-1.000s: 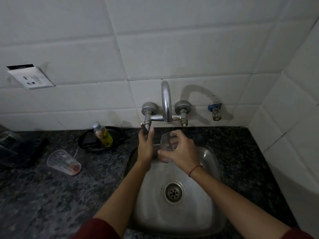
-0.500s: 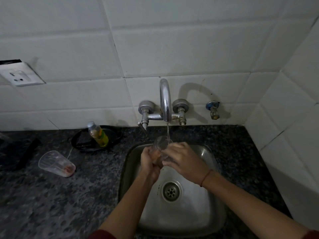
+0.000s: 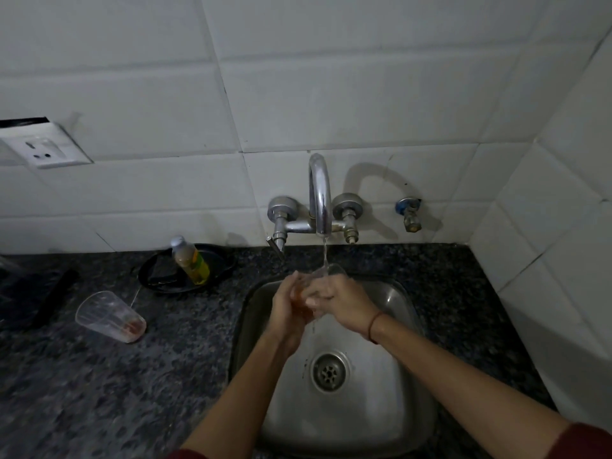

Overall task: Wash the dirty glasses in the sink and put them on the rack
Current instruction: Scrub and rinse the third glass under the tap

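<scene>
Sink (image 3: 410, 303) set in bench (image 3: 82, 409); tap (image 3: 320, 193) on wall (image 3: 331, 94) behind it, glass (image 3: 333, 271) below the spout. Left of sink: second glass (image 3: 109, 315) on its side; behind it, bottle (image 3: 191, 261) in tray (image 3: 217, 256).

A clear glass (image 3: 331, 271) holding reddish liquid sits under the stream (image 3: 325, 256) above the steel sink (image 3: 390, 313); a second glass (image 3: 109, 316), red-stained, lies sideways on the counter (image 3: 165, 376)

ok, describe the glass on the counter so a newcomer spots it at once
Start at the steel sink; left of it, on the dark speckled counter near the black tray, lies a clear glass. Unlike the other glass, held under the tap, it is on its side, with reddish residue at its base.
</scene>
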